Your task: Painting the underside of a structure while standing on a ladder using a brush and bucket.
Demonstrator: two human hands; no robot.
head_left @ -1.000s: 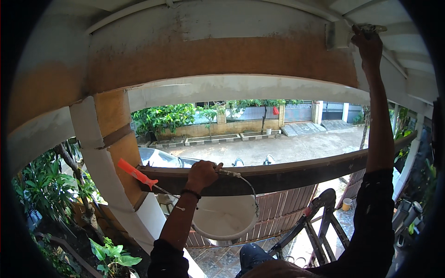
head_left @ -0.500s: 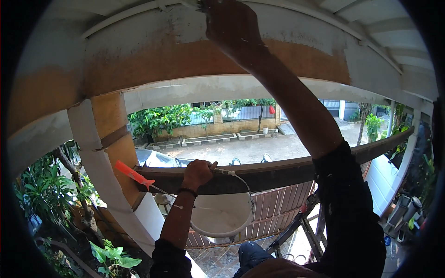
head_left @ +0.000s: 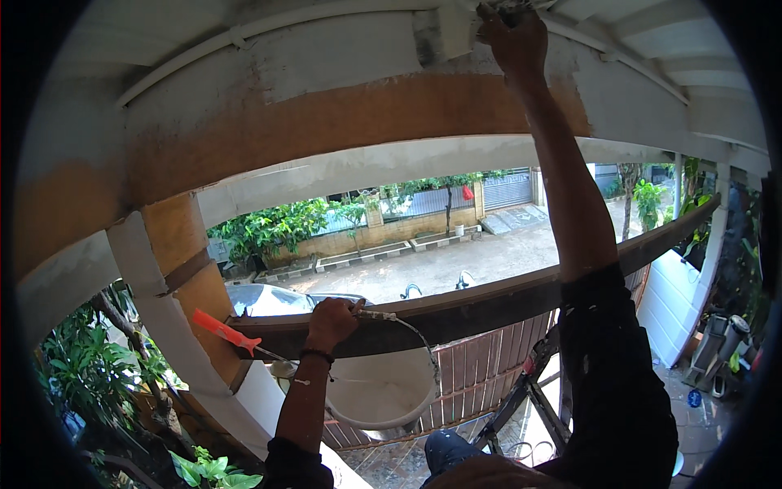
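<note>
While beneath pale ceiling (head_left: 106, 49), by a patchy beam (head_left: 350, 106), right grip (head_left: 519, 49) tight round half-hidden tool (head_left: 516, 11), left grip (head_left: 332, 323) round bucket handle (head_left: 379, 315).

The left hand (head_left: 332, 322) is gripping the handle (head_left: 379, 314) of a white bucket (head_left: 381, 389) beside a dark beam (head_left: 489, 311), an orange-handled tool (head_left: 224, 328) is slanting nearby, and the right hand (head_left: 520, 47) is holding an unclear object (head_left: 521, 9) overhead near an orange-and-grey wall (head_left: 358, 114)
</note>
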